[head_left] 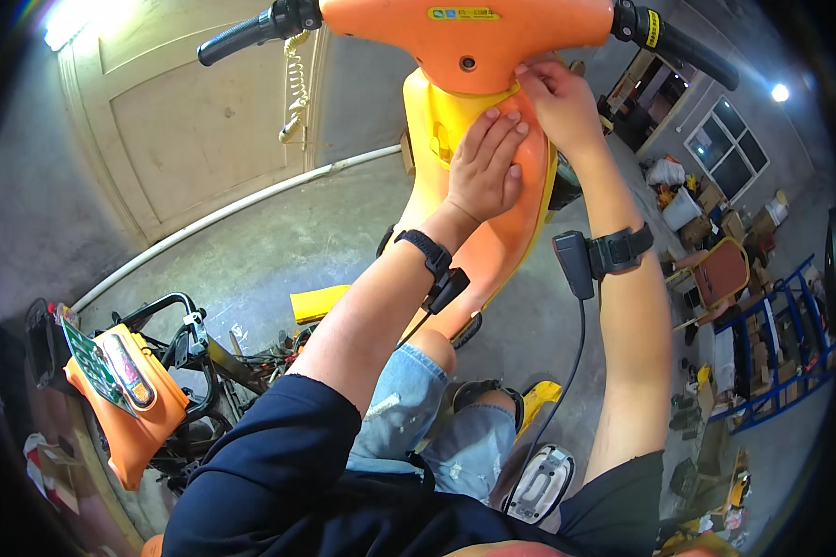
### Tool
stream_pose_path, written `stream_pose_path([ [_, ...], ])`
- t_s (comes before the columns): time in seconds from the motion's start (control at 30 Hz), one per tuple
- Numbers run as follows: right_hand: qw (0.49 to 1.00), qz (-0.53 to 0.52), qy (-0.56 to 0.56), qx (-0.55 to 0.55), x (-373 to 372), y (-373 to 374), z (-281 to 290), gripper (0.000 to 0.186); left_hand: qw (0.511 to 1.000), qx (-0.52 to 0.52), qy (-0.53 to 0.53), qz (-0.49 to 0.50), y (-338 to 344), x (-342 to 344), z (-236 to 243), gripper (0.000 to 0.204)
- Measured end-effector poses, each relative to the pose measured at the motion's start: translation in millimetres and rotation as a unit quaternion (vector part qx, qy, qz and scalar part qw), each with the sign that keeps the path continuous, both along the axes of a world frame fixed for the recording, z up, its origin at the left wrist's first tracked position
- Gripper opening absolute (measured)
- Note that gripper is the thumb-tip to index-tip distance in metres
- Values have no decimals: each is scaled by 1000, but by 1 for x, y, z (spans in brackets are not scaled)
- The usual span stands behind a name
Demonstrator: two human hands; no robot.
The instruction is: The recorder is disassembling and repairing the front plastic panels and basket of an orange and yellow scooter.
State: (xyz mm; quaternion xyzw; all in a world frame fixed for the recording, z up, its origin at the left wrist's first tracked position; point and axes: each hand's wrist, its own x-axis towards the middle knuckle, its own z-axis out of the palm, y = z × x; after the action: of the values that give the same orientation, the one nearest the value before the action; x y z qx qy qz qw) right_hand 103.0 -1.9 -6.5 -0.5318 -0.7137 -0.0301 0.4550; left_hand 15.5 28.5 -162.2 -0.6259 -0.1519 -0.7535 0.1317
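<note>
An orange electric scooter stands before me, its orange handlebar cover (469, 20) above an orange and yellow front panel (483, 246). My left hand (486, 167) lies flat on the panel with its fingers stretched out, partly over the yellow section (457, 113). Higher up and to the right, my right hand (559, 100) has its fingers curled together at the seam under the handlebar cover. What its fingertips grip, if anything, is hidden. A keyhole (467, 63) shows in the cover, left of my right hand. Black handlebar grips (246, 35) stick out at both sides.
At the lower left, a stripped scooter frame (215, 367) bears an orange rear panel (144, 418) with a green plate. A yellow panel (320, 304) lies on the floor. A blue rack (780, 348), a chair (723, 271) and boxes crowd the right. A white pipe (241, 206) runs along the wall.
</note>
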Motion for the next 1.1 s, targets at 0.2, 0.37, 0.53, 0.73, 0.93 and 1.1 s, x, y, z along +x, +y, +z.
stream_pose_path([
  [0.2, 999, -12, -15, 43, -2, 7, 0, 31, 1000, -9, 17, -15, 1, 1, -1, 47],
  [0.37, 997, -34, -1, 68, -11, 8, -3, 28, 1000, 11, 15, 3, 7, 5, -2, 49],
  [0.53, 997, -30, 41, 58, -14, 1, -2, 30, 1000, 7, 23, 11, 6, 7, -2, 51],
  [0.73, 993, -17, -72, 95, -6, -3, 1, 34, 999, 14, 22, 46, 5, 8, -1, 51],
  [0.93, 917, -88, -336, 196, -1, 4, -5, 20, 998, 2, 27, 48, 4, 8, -3, 48],
  [1.1, 940, -89, -274, 180, -7, -3, -6, 25, 998, 10, 18, 52, 4, 8, -3, 49],
])
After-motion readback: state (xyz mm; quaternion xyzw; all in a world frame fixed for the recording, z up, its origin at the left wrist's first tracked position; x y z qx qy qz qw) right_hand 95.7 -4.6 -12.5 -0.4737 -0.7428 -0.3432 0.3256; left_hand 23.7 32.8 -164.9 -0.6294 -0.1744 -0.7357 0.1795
